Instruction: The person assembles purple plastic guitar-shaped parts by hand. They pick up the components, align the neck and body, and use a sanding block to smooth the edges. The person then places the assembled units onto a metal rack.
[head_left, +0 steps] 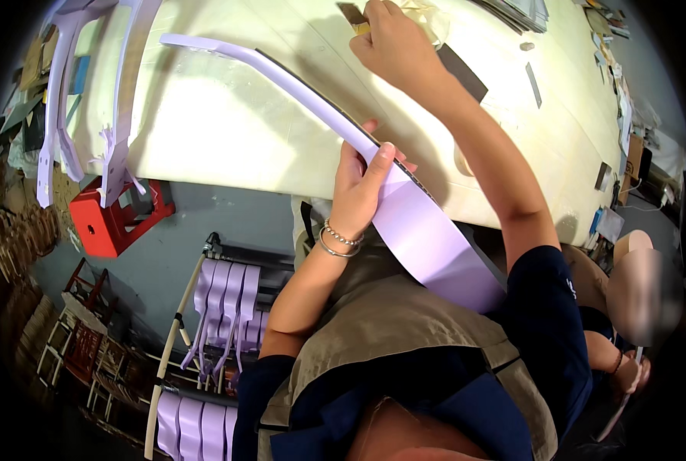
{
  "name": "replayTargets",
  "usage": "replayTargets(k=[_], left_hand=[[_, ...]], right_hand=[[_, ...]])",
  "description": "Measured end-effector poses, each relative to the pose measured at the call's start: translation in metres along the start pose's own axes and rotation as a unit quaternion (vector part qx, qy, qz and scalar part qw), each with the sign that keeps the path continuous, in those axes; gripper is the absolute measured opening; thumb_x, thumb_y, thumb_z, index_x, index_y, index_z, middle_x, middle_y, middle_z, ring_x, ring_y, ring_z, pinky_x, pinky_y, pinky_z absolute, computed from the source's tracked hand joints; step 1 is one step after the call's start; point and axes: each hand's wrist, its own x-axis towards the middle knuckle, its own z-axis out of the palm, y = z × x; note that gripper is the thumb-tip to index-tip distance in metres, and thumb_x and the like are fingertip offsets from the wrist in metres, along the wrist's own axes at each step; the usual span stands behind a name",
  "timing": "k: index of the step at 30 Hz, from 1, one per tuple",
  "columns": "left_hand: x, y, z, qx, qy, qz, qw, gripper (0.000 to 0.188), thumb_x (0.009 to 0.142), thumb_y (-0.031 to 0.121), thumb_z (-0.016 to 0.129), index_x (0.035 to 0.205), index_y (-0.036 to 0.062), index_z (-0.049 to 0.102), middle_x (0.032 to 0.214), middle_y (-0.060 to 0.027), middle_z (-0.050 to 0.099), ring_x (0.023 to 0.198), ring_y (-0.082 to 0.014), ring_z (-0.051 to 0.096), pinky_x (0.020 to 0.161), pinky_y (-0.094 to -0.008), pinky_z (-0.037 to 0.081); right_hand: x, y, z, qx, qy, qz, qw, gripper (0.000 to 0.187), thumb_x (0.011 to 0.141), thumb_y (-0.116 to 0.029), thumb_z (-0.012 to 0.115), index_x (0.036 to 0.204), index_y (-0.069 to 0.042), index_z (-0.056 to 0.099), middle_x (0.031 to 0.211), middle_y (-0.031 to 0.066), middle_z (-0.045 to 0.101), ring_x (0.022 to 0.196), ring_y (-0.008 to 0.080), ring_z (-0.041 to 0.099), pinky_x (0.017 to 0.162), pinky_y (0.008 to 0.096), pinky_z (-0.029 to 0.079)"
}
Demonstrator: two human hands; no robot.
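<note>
A lilac guitar [427, 242] lies slantwise across my lap and the table edge. Its neck [304, 91] points to the far left, and its dark-edged face is turned away from me. My left hand [361, 184] is closed round the guitar where neck meets body, thumb on the near side and fingertips showing beyond the far edge. My right hand [395, 42] reaches over the table, apart from the guitar, fingers curled in a grip. A small flat brown piece [352, 14] sticks out beside its fingers; its kind is unclear. Crumpled pale paper [427, 19] is behind that hand.
A dark flat sheet [462, 73] lies on the pale table [228, 142]. More lilac guitars hang on a rack [224, 303] at lower left. Lilac necks [124, 92] stand by a red stool [101, 223]. Another person's hand [631, 374] is at the right.
</note>
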Motion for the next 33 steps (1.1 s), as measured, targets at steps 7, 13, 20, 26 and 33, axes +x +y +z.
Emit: replayTargets(k=[7, 13, 20, 26, 33], left_hand=[[0.001, 0.000, 0.000, 0.010, -0.001, 0.010, 1.000, 0.067, 0.088, 0.026, 0.055, 0.129, -0.0092, 0.016, 0.086, -0.0116, 0.057, 0.078, -0.0241, 0.062, 0.074, -0.0336, 0.050], [0.004, -0.001, 0.000, 0.009, 0.004, 0.011, 1.000, 0.062, 0.090, 0.026, 0.053, 0.131, -0.0059, 0.019, 0.084, -0.0125, 0.056, 0.077, -0.0249, 0.062, 0.071, -0.0347, 0.052], [0.006, 0.011, 0.001, 0.030, 0.048, -0.029, 0.998, 0.056, 0.092, 0.037, 0.046, 0.127, -0.0030, 0.028, 0.088, -0.0196, 0.060, 0.088, -0.0315, 0.062, 0.075, -0.0376, 0.052], [0.012, 0.013, -0.001, -0.026, 0.044, -0.029, 0.998, 0.051, 0.091, 0.034, 0.048, 0.126, -0.0010, 0.032, 0.097, -0.0170, 0.057, 0.095, -0.0295, 0.058, 0.079, -0.0376, 0.050], [0.015, 0.020, -0.002, -0.055, 0.079, -0.027, 0.995, 0.025, 0.088, 0.026, 0.053, 0.095, 0.0024, 0.048, 0.080, -0.0077, 0.055, 0.081, -0.0229, 0.059, 0.077, -0.0401, 0.049]], right_hand=[[-0.013, -0.014, 0.019, 0.231, -0.039, 0.136, 0.963, 0.035, 0.083, -0.029, 0.053, 0.099, 0.002, 0.055, 0.093, 0.0168, 0.055, 0.077, 0.0278, 0.057, 0.071, 0.0365, 0.046], [-0.036, -0.013, 0.025, -0.001, -0.019, 0.037, 0.999, 0.051, 0.069, -0.039, 0.069, 0.097, 0.002, 0.055, 0.087, 0.0162, 0.053, 0.072, 0.0311, 0.060, 0.064, 0.0381, 0.051], [-0.048, 0.022, -0.023, 0.281, -0.175, 0.164, 0.929, 0.049, 0.064, -0.037, 0.073, 0.093, 0.001, 0.064, 0.076, 0.0090, 0.061, 0.059, 0.0125, 0.053, 0.051, 0.0261, 0.040], [-0.108, 0.023, -0.058, 0.489, -0.326, 0.265, 0.765, 0.039, 0.069, -0.027, 0.073, 0.093, 0.001, 0.063, 0.080, 0.0046, 0.062, 0.059, 0.0037, 0.047, 0.046, 0.0173, 0.027], [-0.130, 0.025, -0.058, 0.522, -0.298, 0.272, 0.751, 0.035, 0.081, -0.035, 0.065, 0.095, -0.003, 0.063, 0.066, -0.0024, 0.052, 0.059, 0.0056, 0.042, 0.055, 0.0212, 0.033]])
